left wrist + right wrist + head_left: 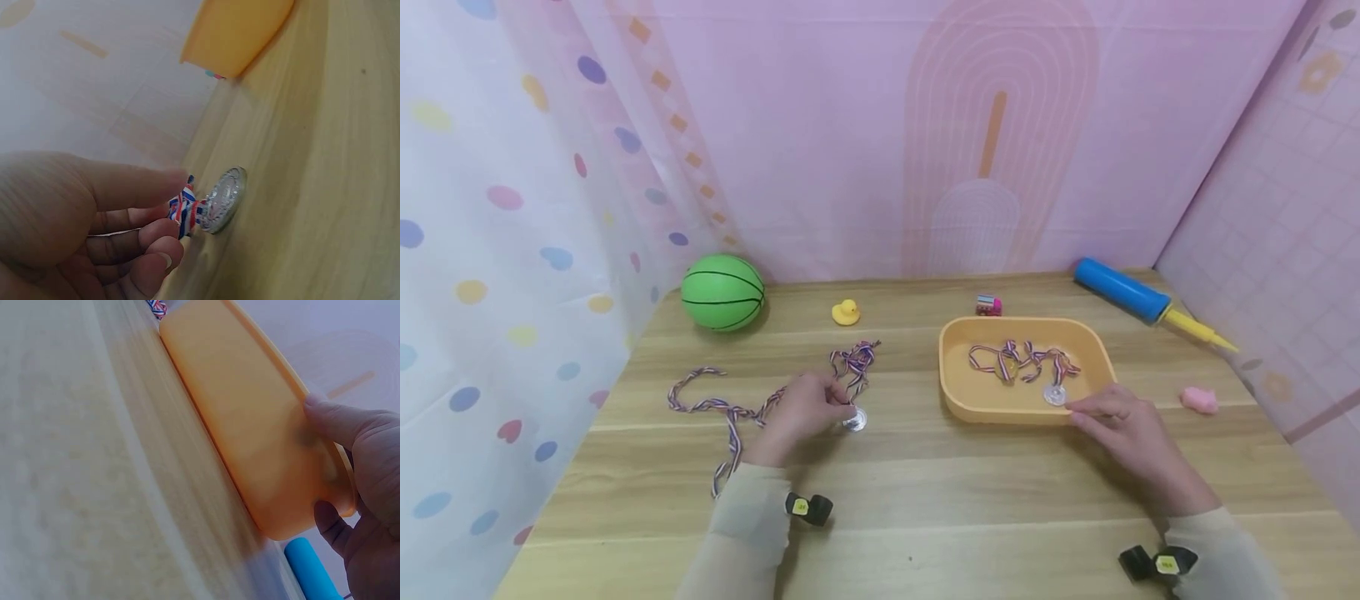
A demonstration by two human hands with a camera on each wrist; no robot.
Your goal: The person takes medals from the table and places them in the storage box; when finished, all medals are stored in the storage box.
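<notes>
Take the wooden table (pixel 925 508) as your clock, with twelve at its far edge. The yellow-orange tray (pixel 992 414) sits towards two o'clock, probably there because your right arm reaches it easily. The blue pump (pixel 1122 289) lies beyond it at two, its yellow nozzle (pixel 1198 328) aimed towards four; the green ball (pixel 723 293) rests at ten by the back edge, apparently out of your way. Your right hand (pixel 1131 429), at three, pinches the tray's near right corner, one fingertip on the rim and another against the outer wall, a light hold that likely keeps it from sliding. Your left hand (pixel 805 410), at nine, pinches a striped ribbon (pixel 185 212) between thumb and curled fingers, right beside the silver medal (pixel 856 420). A striped length (pixel 700 407) trails from nine towards eight and a striped bunch (pixel 854 360) lies near eleven; you cannot tell which belongs to that medal. The pink pig (pixel 1199 400) is at three, the yellow duck (pixel 846 313) at eleven, the toy truck (pixel 988 305) at one. The held medal tilts just past your fingertips, the ribbon grip perhaps chosen to leave its face uncovered; a gold medal (pixel 1007 370) and a second silver one (pixel 1055 393) lie inside the tray
</notes>
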